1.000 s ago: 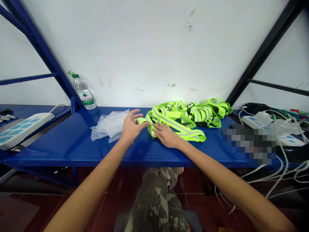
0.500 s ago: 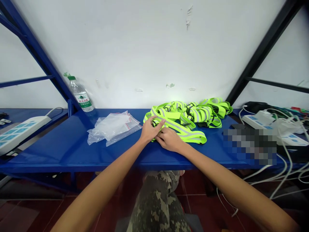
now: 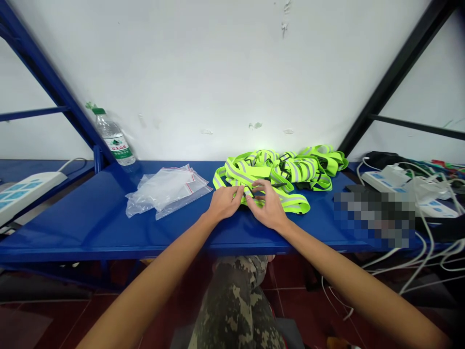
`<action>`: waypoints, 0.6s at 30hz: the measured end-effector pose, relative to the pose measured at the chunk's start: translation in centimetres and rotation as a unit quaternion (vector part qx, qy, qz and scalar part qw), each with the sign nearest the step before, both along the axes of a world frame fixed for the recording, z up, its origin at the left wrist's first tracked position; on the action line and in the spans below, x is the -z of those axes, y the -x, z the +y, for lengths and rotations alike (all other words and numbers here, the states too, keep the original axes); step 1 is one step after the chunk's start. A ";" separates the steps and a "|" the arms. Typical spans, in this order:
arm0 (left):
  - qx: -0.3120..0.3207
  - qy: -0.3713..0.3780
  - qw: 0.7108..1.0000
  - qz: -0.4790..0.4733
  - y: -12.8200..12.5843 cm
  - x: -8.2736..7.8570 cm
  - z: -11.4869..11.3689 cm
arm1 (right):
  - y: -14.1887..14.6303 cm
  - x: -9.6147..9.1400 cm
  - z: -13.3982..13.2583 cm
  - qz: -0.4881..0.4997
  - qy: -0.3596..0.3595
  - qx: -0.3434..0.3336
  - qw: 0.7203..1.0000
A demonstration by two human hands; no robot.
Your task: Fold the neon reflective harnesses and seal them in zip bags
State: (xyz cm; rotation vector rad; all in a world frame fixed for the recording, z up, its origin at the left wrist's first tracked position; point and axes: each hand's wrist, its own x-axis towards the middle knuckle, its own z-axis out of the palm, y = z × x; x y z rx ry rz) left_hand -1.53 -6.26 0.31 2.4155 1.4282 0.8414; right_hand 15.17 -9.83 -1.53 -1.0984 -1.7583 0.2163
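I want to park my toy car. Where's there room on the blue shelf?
Bare shelf lies left of the plastic bags, in front of the water bottle. Crowded right: green straps in the left hand and right hand, then power strips.

Clear bags [image 3: 167, 190] lie just left of the fingers [image 3: 232, 194]. A bottle [image 3: 112, 138] stands farther left, by the wall. White plug boxes [image 3: 390, 180] and wires [image 3: 428, 242] sit far right.

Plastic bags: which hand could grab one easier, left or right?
Probably the left hand. The plastic bags lie on the blue shelf on its side, while the right hand is farther off. Both hands pinch the yellow reflective strap.
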 end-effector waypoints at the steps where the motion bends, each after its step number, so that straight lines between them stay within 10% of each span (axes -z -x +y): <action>1: 0.000 -0.005 1.000 0.007 0.0 0.0 -0.1 | 0.0 0.0 0.0 -0.010 -0.004 -0.011 1.000; 10: -0.019 -0.065 0.998 -0.013 0.2 0.7 0.3 | -0.1 0.3 0.3 -0.138 -0.055 -0.001 0.989; 18: -0.056 -0.186 0.968 0.159 -0.4 0.8 -0.8 | 0.2 0.8 0.1 -0.245 -0.088 0.036 0.965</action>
